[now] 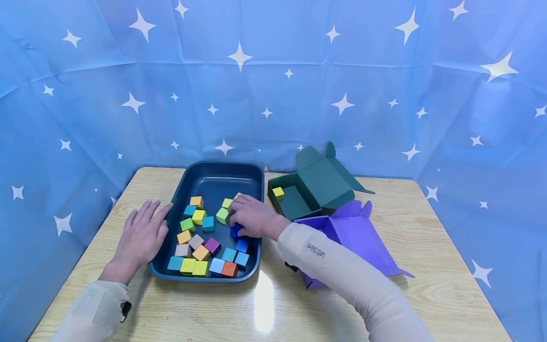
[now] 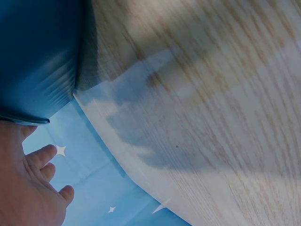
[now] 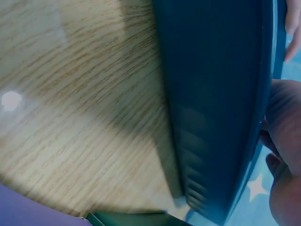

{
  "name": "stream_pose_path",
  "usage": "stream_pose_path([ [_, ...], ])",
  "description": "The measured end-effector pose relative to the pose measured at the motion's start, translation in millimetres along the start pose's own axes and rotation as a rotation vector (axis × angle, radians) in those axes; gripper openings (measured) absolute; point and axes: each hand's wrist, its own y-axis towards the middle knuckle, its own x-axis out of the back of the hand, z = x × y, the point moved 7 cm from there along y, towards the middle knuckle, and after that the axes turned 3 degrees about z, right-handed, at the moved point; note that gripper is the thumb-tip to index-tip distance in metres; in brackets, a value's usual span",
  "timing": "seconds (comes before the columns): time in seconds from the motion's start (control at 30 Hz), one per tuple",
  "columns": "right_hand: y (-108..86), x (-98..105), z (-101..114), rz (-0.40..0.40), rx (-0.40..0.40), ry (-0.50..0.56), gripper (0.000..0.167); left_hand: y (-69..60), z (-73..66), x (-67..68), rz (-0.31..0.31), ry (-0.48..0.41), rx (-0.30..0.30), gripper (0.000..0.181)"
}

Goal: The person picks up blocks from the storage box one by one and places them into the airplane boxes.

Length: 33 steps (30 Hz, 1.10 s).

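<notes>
Inside the dark blue tray (image 1: 222, 173) lie several coloured blocks, among them an orange one (image 1: 196, 202), a purple one (image 1: 212, 245) and a red-orange one (image 1: 229, 269). My right hand (image 1: 251, 217) reaches over the tray's right side, thumb and fingers curled round a dark blue block (image 1: 235, 231), which they partly hide. My left hand (image 1: 143, 234) lies with fingers spread at the tray's left rim. In the left wrist view, the left hand (image 2: 28, 183) is beside the tray wall (image 2: 37, 56). The right wrist view shows the right hand (image 3: 287, 141) past the rim; its fingertips are hidden.
An open dark green box (image 1: 292, 202) holding a yellow block (image 1: 278, 193) stands right of the tray. In front of it is an open purple box (image 1: 363, 242), partly covered by my right sleeve (image 1: 342, 270). A blue star-patterned cloth (image 1: 256, 85) hangs behind the wooden table (image 1: 436, 285).
</notes>
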Motion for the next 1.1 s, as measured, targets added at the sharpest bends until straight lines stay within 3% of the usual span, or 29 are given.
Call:
stream_pose_path([
  [0.73, 4.4, -8, 4, 0.011, 0.026, -0.053, 0.034, -0.6, -2.4, -0.1, 0.000, -0.012, 0.003, 0.047],
  [1.1, -7.5, 20, -2, -0.003, 0.002, 0.015, 0.035, -1.2, -1.5, 0.2, 0.005, -0.008, 0.005, 0.047],
])
